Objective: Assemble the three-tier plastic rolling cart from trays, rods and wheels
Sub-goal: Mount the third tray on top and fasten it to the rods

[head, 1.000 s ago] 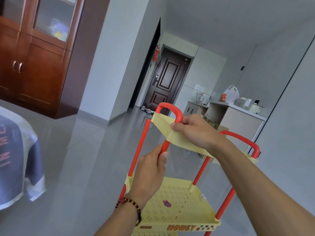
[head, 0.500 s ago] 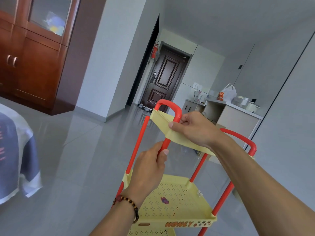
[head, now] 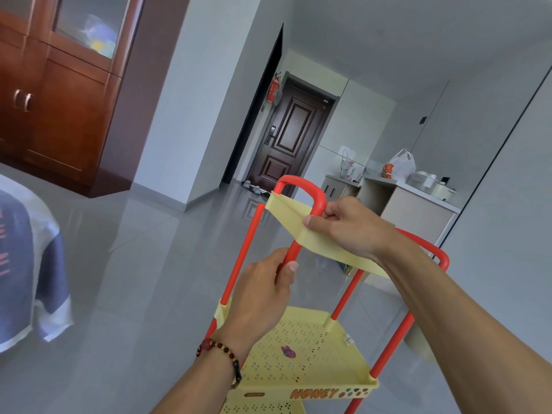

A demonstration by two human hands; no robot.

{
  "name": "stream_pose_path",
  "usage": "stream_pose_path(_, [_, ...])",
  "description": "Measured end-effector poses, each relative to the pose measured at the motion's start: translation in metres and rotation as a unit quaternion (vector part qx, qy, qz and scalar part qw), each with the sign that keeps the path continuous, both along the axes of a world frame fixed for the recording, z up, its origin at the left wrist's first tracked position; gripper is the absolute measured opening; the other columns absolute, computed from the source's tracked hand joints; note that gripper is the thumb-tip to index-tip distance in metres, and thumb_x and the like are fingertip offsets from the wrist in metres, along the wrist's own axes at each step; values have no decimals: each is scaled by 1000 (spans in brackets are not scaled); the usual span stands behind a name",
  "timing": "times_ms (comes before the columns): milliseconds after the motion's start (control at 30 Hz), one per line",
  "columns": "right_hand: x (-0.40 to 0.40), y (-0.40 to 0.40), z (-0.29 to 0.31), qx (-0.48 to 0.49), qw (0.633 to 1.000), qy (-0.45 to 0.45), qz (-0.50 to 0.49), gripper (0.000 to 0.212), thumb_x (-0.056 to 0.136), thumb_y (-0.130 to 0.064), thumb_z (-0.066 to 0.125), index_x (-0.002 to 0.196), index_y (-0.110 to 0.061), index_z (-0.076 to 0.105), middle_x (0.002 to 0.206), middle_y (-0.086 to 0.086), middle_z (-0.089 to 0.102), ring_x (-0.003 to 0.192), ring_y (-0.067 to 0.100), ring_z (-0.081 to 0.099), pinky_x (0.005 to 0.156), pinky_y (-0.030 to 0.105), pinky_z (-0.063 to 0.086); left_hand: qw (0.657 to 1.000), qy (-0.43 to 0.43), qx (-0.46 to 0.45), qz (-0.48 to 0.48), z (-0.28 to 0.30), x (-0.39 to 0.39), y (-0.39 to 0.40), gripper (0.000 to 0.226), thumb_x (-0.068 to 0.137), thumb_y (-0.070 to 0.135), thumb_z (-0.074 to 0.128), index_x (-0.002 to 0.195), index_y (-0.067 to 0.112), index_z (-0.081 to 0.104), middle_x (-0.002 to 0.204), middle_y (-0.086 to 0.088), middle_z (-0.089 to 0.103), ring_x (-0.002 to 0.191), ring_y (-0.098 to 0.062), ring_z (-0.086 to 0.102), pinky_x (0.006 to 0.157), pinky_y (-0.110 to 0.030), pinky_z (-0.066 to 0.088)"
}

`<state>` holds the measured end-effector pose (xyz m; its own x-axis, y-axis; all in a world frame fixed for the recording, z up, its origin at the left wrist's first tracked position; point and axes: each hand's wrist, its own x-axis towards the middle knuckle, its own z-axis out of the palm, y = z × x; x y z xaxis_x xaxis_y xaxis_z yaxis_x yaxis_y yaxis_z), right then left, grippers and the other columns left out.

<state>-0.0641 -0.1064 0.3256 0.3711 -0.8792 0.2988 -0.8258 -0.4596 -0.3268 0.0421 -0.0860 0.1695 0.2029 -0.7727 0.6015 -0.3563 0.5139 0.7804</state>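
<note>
Perforated middle tray (head: 307,351) bearing small sticker (head: 287,352)

The cart (head: 301,324) is seen at near centre on the floor (head: 143,264), its top tray (head: 298,222) set above the middle tray (head: 310,354), with rods (head: 242,258) at the corners between them. A cabinet (head: 59,100) is placed at far left, a door (head: 291,138) far behind the cart, and a counter (head: 418,210) at far right. The bags (head: 398,164) are set on that counter.
</note>
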Motion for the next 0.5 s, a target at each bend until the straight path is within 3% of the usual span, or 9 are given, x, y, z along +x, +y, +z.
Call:
stream_pose_path(167, [0,5,1,2,1000,-5,7,38,93,-40,62,73,-8,63,61,-3,40,64,15,43,62,28,33,1000,-14,3,-5,-1,2,-1,24,100,41,39,109,28,58,79,0,65,68,-18,65,65,-46,53])
stream_pose_path(300, [-6,8,4,23,1000,-1,19,41,93,-42,61,80,-4,65,73,7,44,69,19,43,64,31,33,999,-46,1,-9,-2,3,-3,23,100,42,39,105,29,56,76,1,65,68,-17,65,67,-49,53])
stream_pose_path(500, [-9,7,6,28,999,8,37,48,92,-45,62,89,2,67,75,8,48,70,21,46,68,35,35,996,-85,-5,12,-2,1,-5,29,100,45,38,114,28,55,76,1,66,69,-19,65,67,-48,53])
